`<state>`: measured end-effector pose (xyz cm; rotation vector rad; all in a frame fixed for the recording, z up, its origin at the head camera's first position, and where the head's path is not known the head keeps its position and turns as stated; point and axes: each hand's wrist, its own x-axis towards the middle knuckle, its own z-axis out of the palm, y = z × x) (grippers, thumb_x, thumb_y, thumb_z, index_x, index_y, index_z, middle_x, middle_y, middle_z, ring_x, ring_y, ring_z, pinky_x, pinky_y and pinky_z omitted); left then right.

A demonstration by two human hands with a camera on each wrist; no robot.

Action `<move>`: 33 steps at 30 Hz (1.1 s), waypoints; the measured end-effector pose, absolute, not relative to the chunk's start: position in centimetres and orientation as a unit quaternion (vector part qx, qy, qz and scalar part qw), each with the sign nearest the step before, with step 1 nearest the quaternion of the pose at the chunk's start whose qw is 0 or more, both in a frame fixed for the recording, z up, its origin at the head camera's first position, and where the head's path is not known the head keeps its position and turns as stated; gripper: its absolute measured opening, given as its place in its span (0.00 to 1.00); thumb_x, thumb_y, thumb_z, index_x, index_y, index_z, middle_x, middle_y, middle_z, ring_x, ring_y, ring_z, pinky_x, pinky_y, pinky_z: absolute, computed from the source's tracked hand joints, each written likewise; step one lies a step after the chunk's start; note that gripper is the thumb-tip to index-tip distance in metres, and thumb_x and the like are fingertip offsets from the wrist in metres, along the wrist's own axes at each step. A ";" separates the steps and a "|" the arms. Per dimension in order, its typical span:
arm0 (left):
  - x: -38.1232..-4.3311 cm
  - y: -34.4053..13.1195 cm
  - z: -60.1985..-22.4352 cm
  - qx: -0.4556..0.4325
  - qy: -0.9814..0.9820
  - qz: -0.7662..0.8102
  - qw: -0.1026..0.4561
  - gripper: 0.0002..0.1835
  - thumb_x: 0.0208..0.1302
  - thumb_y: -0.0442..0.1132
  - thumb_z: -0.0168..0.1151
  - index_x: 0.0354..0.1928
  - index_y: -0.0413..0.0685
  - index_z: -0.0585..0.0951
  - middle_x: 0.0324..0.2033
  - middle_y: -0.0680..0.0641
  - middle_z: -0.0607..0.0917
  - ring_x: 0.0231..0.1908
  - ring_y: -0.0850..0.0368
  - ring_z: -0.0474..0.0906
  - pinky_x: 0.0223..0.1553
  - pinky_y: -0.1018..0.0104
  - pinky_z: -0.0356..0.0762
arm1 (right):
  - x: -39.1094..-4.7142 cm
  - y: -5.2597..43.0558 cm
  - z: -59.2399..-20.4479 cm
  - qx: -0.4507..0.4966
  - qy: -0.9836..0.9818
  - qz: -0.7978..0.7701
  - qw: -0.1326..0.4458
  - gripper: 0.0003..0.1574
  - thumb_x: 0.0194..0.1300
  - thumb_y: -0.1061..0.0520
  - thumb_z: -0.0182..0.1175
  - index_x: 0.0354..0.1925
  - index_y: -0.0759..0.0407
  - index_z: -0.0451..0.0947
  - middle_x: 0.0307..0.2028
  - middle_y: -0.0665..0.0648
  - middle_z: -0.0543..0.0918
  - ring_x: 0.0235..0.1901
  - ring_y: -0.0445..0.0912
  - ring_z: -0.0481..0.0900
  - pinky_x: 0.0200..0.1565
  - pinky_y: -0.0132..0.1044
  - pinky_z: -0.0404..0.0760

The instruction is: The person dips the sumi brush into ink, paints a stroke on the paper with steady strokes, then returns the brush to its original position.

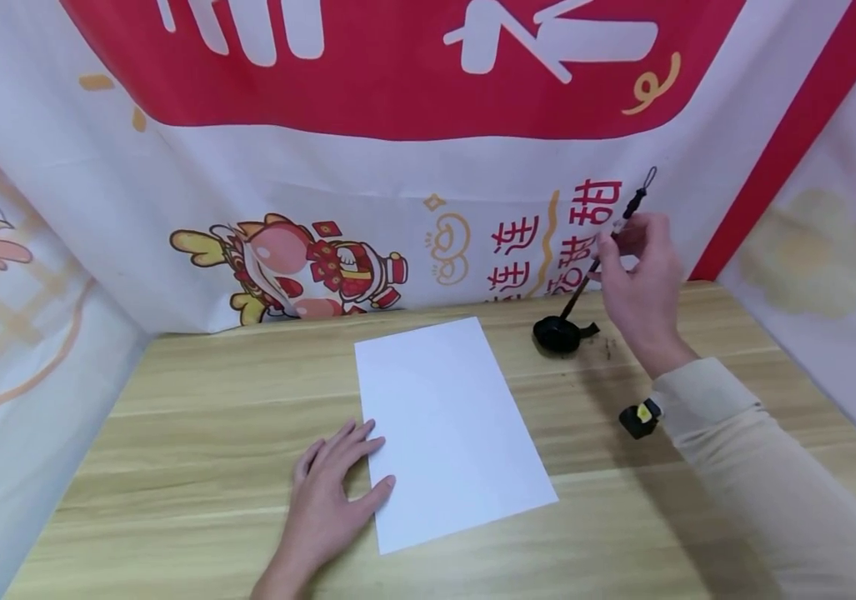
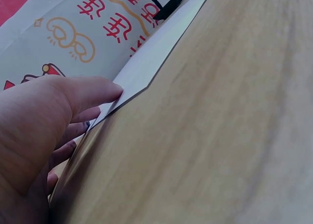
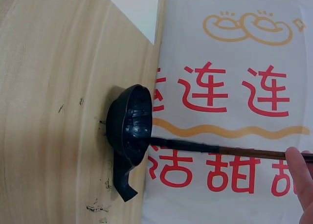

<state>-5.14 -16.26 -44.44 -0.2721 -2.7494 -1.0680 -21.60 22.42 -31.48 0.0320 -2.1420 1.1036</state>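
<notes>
My right hand pinches the shaft of a calligraphy brush, held slantwise with a hanging loop at its top end. The brush tip dips into a small black ink dish, whose inside looks wet in the right wrist view, where the brush shaft runs across to the fingertips. A sheet of white paper lies flat on the table, left of the dish. On its left edge rests my left hand, fingers spread, thumb on the paper in the left wrist view.
The wood-grain table carries dark ink specks near the dish. A short curved handle sticks out from the dish. Behind stands a printed cloth backdrop with red characters; cloth walls close both sides. A black wrist camera sits at the right cuff.
</notes>
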 end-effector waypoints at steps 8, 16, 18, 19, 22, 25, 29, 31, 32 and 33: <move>-5.3 -15.9 -44.6 -0.095 -0.922 -0.364 0.090 0.27 0.60 0.48 0.80 0.62 0.57 0.87 0.73 0.54 0.81 0.78 0.42 0.70 0.79 0.33 0.48 | -21.4 22.6 -31.5 0.018 -0.829 0.425 0.362 0.22 0.83 0.48 0.56 0.61 0.63 0.71 0.47 0.56 0.83 0.44 0.33 0.78 0.39 0.23 0.76; -5.3 -16.2 -44.4 -0.092 -0.924 -0.360 0.089 0.27 0.60 0.48 0.80 0.62 0.57 0.87 0.73 0.54 0.81 0.78 0.42 0.71 0.79 0.34 0.49 | -21.7 23.0 -31.2 0.001 -0.833 0.415 0.366 0.23 0.82 0.46 0.57 0.63 0.60 0.72 0.50 0.54 0.84 0.46 0.31 0.78 0.39 0.19 0.77; -5.3 -16.3 -44.4 -0.092 -0.925 -0.358 0.089 0.27 0.60 0.47 0.80 0.62 0.57 0.86 0.73 0.53 0.81 0.78 0.42 0.71 0.79 0.34 0.49 | -21.7 23.0 -31.0 -0.003 -0.828 0.421 0.370 0.24 0.82 0.44 0.57 0.64 0.59 0.72 0.50 0.53 0.85 0.46 0.31 0.78 0.39 0.17 0.77; -5.3 -16.3 -44.3 -0.093 -0.925 -0.357 0.089 0.27 0.61 0.48 0.80 0.63 0.57 0.86 0.73 0.54 0.81 0.78 0.42 0.70 0.79 0.34 0.49 | -21.7 23.0 -30.9 -0.002 -0.826 0.424 0.372 0.24 0.82 0.44 0.57 0.64 0.59 0.72 0.50 0.53 0.85 0.46 0.31 0.79 0.39 0.16 0.78; -5.4 -16.3 -44.3 -0.094 -0.926 -0.354 0.091 0.27 0.61 0.48 0.79 0.63 0.57 0.86 0.74 0.54 0.80 0.78 0.43 0.70 0.79 0.34 0.49 | -21.8 22.7 -30.9 0.010 -0.820 0.431 0.375 0.24 0.82 0.45 0.58 0.63 0.60 0.72 0.50 0.54 0.84 0.45 0.32 0.80 0.38 0.17 0.79; -5.4 -16.3 -44.4 -0.095 -0.926 -0.354 0.092 0.27 0.61 0.48 0.80 0.63 0.57 0.86 0.74 0.54 0.80 0.78 0.43 0.70 0.79 0.34 0.48 | -21.7 22.3 -31.3 0.022 -0.822 0.432 0.369 0.22 0.82 0.48 0.58 0.61 0.62 0.73 0.48 0.56 0.84 0.45 0.32 0.79 0.39 0.20 0.78; -5.2 -16.3 -44.5 -0.095 -0.924 -0.360 0.093 0.27 0.60 0.47 0.80 0.62 0.57 0.87 0.73 0.54 0.81 0.78 0.43 0.70 0.79 0.34 0.49 | -21.6 22.0 -31.9 0.030 -0.825 0.432 0.362 0.20 0.82 0.51 0.58 0.60 0.65 0.73 0.46 0.58 0.84 0.44 0.32 0.78 0.39 0.23 0.77; -5.2 -16.3 -44.5 -0.095 -0.923 -0.361 0.093 0.27 0.61 0.47 0.80 0.62 0.57 0.87 0.73 0.54 0.81 0.78 0.43 0.71 0.79 0.34 0.49 | -21.7 22.1 -32.0 0.032 -0.825 0.432 0.363 0.20 0.82 0.51 0.58 0.60 0.66 0.72 0.46 0.57 0.83 0.44 0.32 0.78 0.38 0.23 0.77; -5.2 -16.3 -44.5 -0.095 -0.923 -0.360 0.093 0.27 0.61 0.47 0.80 0.62 0.57 0.87 0.73 0.54 0.81 0.78 0.43 0.71 0.79 0.34 0.49 | -21.7 22.2 -32.0 0.030 -0.825 0.431 0.364 0.20 0.82 0.51 0.58 0.60 0.65 0.72 0.46 0.57 0.83 0.44 0.32 0.78 0.38 0.22 0.77; -5.2 -16.3 -44.5 -0.096 -0.924 -0.359 0.093 0.27 0.61 0.47 0.80 0.63 0.58 0.86 0.73 0.54 0.81 0.78 0.43 0.71 0.79 0.34 0.49 | -21.7 22.4 -31.9 0.030 -0.824 0.432 0.366 0.21 0.82 0.50 0.57 0.60 0.65 0.72 0.46 0.56 0.82 0.44 0.32 0.78 0.38 0.21 0.77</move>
